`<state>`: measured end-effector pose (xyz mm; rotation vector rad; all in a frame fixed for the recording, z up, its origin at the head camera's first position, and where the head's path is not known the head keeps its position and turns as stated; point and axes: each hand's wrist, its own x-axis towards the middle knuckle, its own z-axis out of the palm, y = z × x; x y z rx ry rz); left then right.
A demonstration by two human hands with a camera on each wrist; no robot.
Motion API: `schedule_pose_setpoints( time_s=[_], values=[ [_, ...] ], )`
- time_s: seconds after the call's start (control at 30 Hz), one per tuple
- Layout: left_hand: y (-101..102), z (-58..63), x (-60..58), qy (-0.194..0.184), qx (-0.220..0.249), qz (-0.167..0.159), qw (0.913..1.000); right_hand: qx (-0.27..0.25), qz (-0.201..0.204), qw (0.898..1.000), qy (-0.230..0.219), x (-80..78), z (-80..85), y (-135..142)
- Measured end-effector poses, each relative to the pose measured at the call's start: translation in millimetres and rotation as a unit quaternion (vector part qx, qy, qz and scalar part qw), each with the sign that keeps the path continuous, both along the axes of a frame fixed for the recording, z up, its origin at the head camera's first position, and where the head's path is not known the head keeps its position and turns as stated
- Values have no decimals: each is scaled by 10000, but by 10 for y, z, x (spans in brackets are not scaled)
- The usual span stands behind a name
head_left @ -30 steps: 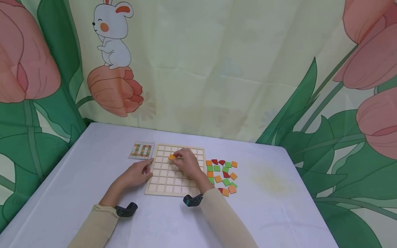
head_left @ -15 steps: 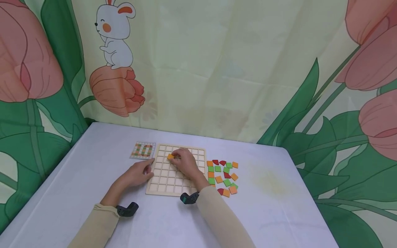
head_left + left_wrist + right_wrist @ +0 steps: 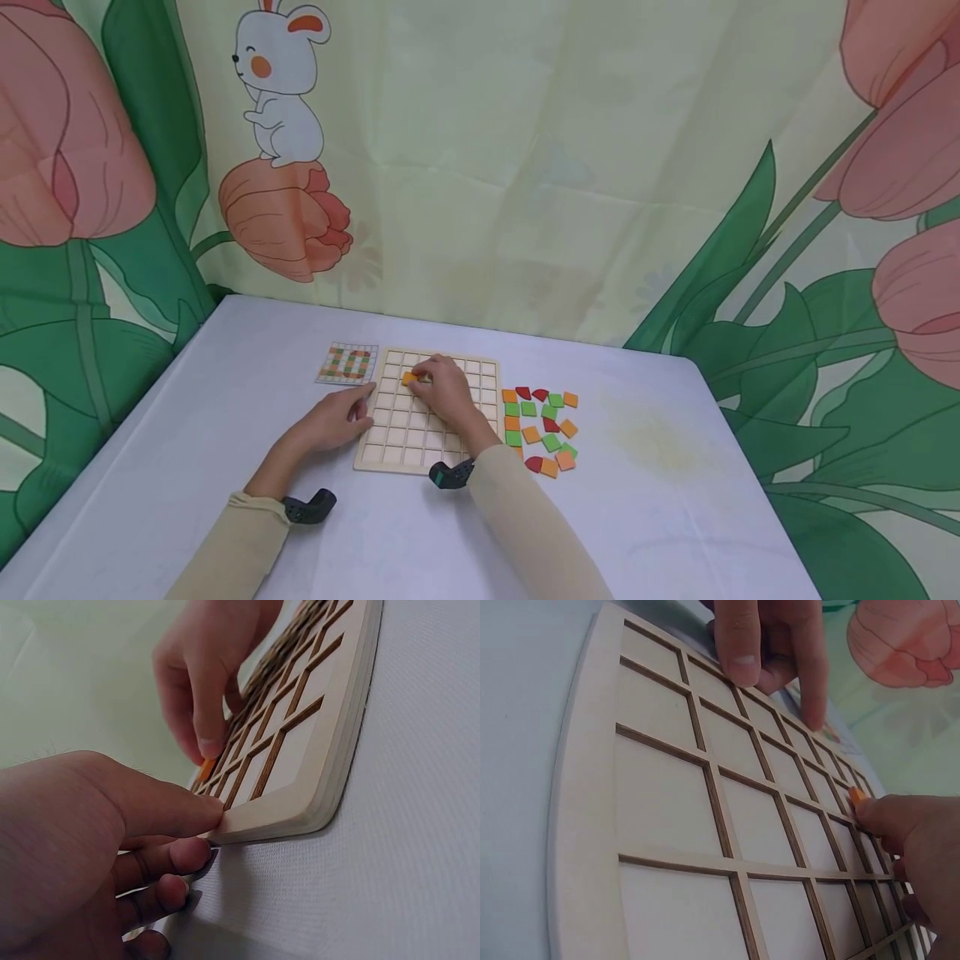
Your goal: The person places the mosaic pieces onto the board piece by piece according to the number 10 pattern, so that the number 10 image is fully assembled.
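Observation:
A wooden grid board with square cells lies flat on the table. Over its upper left part, my right hand pinches an orange square tile between thumb and fingertips. In the right wrist view the orange tile is at the grid's surface; whether it sits down inside a cell I cannot tell. My left hand rests along the board's left edge, thumb and index finger spread and touching the frame. Seen from the left wrist, the thumb of the left hand lies on the frame's rim.
A small printed card with a coloured grid pattern lies left of the board. To the right are several loose tiles, among them a green square tile, a red curved tile and an orange square tile. A printed curtain hangs behind the table.
My right hand has shifted slightly left over the board, carrying the orange tile with it. The left hand stays at the board's left edge.

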<state>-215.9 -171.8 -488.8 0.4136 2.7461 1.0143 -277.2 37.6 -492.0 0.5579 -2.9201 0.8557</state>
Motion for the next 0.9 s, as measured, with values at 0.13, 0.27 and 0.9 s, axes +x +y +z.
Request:
schedule_pose_setpoints(
  time_s=[0.13, 0.27, 0.9],
  values=[
    [-5, -13, 0, -23, 4, 29, 10000, -90, -51, 9999, -26, -1, -7, -35],
    [-11, -20, 4, -24, 5, 43, 10000, -175, -162, 9997, -75, -5, -14, -89],
    [-2, -12, 1, -92, -54, 138, 9998, -662, -488, 9961, -331, -54, -25, -246]
  ],
)
